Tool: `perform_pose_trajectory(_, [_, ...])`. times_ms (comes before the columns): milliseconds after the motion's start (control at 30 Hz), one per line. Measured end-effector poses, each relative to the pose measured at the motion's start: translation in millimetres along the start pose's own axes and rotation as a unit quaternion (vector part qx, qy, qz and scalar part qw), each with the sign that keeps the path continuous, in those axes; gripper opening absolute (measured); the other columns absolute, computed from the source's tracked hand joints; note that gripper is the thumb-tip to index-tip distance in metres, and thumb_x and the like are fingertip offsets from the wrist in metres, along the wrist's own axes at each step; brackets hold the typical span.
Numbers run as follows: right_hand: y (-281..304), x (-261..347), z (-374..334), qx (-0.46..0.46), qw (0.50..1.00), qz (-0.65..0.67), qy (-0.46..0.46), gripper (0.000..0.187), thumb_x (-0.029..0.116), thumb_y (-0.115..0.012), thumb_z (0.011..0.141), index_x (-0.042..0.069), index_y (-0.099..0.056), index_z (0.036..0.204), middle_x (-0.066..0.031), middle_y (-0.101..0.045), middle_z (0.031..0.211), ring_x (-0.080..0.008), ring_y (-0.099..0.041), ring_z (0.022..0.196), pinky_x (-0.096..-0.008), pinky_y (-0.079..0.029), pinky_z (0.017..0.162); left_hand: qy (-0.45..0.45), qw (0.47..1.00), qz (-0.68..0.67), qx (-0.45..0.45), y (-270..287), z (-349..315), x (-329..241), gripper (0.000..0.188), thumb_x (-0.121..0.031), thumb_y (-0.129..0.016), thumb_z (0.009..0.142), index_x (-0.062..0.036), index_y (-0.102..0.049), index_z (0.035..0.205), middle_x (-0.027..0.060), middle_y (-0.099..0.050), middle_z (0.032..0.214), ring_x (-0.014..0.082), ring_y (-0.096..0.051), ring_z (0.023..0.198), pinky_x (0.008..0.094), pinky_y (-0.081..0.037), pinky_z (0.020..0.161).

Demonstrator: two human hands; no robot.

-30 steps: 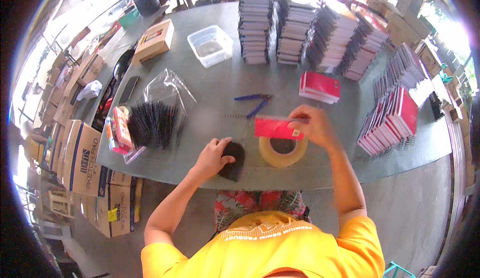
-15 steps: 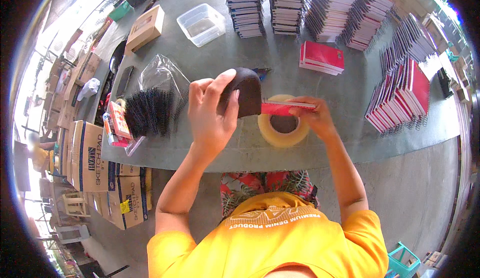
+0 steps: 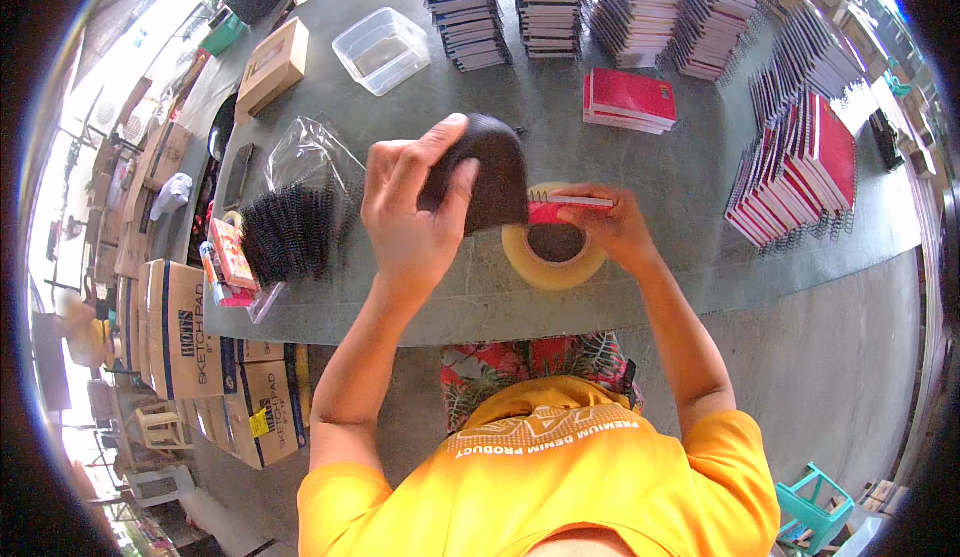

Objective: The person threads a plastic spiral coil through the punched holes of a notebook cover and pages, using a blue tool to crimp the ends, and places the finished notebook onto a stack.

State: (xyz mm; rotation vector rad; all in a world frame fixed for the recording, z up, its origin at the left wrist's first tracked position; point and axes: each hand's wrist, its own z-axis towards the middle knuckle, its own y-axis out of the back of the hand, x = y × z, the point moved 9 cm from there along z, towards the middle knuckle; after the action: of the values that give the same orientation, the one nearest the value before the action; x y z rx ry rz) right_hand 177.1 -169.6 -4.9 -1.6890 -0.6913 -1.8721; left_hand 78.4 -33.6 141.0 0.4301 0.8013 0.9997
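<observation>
Pinched between the thumb and fingers of my left hand [image 3: 408, 207] is a black, rounded, curved piece [image 3: 490, 172]; its kind is unclear. My right hand [image 3: 618, 225] grips a small red notebook [image 3: 553, 213] at its right end, nearly edge-on. Dark coil loops show along the notebook's upper left part, beside the black piece, which may hide more of it. Below the notebook, a large roll of clear yellowish tape [image 3: 525, 265] lies flat on the grey table [image 3: 440, 307].
Loose black coils [image 3: 290, 229] and a clear plastic bag [image 3: 315, 152] lie at left. A clear bin [image 3: 382, 52] and a wooden box [image 3: 272, 67] stand farther back. A small red notebook stack [image 3: 630, 100], tall notebook piles [image 3: 550, 7] and red spiral notebooks [image 3: 795, 172] occupy the far and right sides.
The notebook has shifted slightly left, and coil loops now show more plainly at its left part. The black piece has tilted a little. The whole view has shifted slightly.
</observation>
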Motion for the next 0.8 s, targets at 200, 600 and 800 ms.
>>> perform_pose_trajectory(200, [2.9, -11.1, -1.3, 0.002, 1.0, 0.007, 0.001, 0.027, 0.008, -0.064, 0.082, 0.005, -0.064, 0.109, -0.0035, -0.066, 0.102, -0.0109, -0.058, 0.094, -0.0258, -0.048, 0.081, -0.033, 0.999, -0.022, -0.003, -8.0, 2.9, -11.3, 0.034, -0.007, -0.068, 0.074, -0.0129, -0.063, 0.108, 0.0105, -0.062, 0.094, 0.0282, -0.058, 0.086, 0.0359, -0.048, 0.077])
perform_pose_trajectory(600, [0.6, -15.6, -4.9, 0.018, 1.0, 0.014, 0.004, 0.025, 0.007, -0.056, 0.087, 0.004, -0.062, 0.111, -0.0001, -0.066, 0.095, -0.007, -0.055, 0.088, -0.0251, -0.046, 0.08, -0.015, 0.978, -0.026, 0.206, -71.7, -14.1, -18.0, 0.04, -0.005, -0.067, 0.073, -0.0117, -0.062, 0.111, 0.0106, -0.06, 0.092, 0.0289, -0.059, 0.086, 0.0349, -0.048, 0.076])
perform_pose_trajectory(800, [0.3, -23.1, -2.2, 0.012, 0.999, 0.032, 0.004, 0.03, 0.013, -0.059, 0.087, 0.002, -0.06, 0.114, -0.0026, -0.066, 0.098, -0.0077, -0.056, 0.09, -0.0262, -0.046, 0.082, 0.032, 0.976, -0.077, 0.199, -70.4, -26.9, -1.5, 0.04, -0.012, -0.07, 0.072, -0.0146, -0.062, 0.112, 0.0125, -0.061, 0.099, 0.0323, -0.058, 0.088, 0.038, -0.047, 0.079])
